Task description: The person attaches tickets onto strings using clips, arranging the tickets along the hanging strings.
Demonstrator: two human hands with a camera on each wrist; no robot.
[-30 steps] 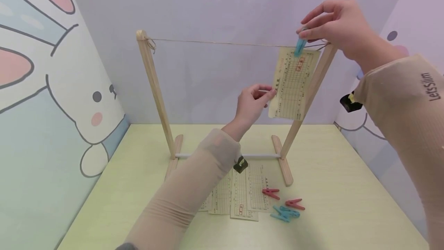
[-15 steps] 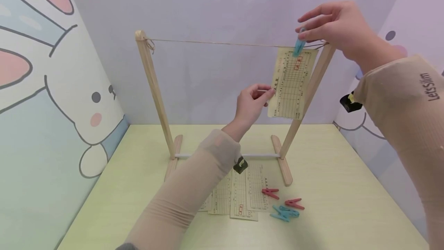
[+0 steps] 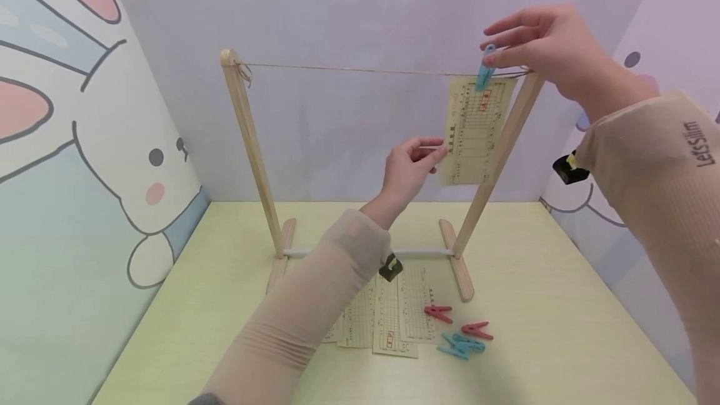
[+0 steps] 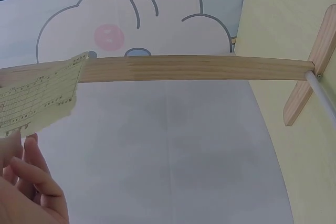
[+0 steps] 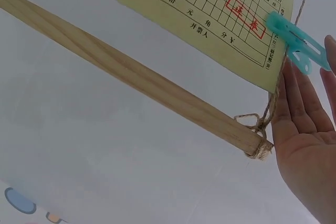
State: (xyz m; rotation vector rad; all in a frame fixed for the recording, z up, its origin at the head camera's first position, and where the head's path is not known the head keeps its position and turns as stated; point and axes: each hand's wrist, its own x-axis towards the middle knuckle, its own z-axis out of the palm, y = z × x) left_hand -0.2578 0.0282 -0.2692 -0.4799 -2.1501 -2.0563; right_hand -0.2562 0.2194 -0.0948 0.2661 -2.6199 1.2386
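Note:
A yellowish receipt slip (image 3: 474,136), printed with a grid and a red stamp box, hangs near the right end of the string (image 3: 349,69). A light blue clothespin (image 3: 484,77) clamps its top edge at the string. My right hand (image 3: 557,45) is at the clothespin's upper end, thumb close against it and the other fingers spread away; in the right wrist view those fingers extend behind the string. With thumb and fingertips, my left hand (image 3: 406,167) pinches the slip's left edge. The left wrist view shows the slip (image 4: 44,98) tilted above these fingertips.
A wooden frame (image 3: 250,149) carries the string between two posts, with a white bar low between its feet. More receipt slips (image 3: 388,314) lie on the table (image 3: 562,330), partly behind my left forearm. Red clothespins (image 3: 439,312) and blue clothespins (image 3: 461,345) lie beside them.
My right fingers have loosened and spread from the clothespin, which stays on the slip. The slip's lower end has swung slightly back and up. My left hand has hardly moved.

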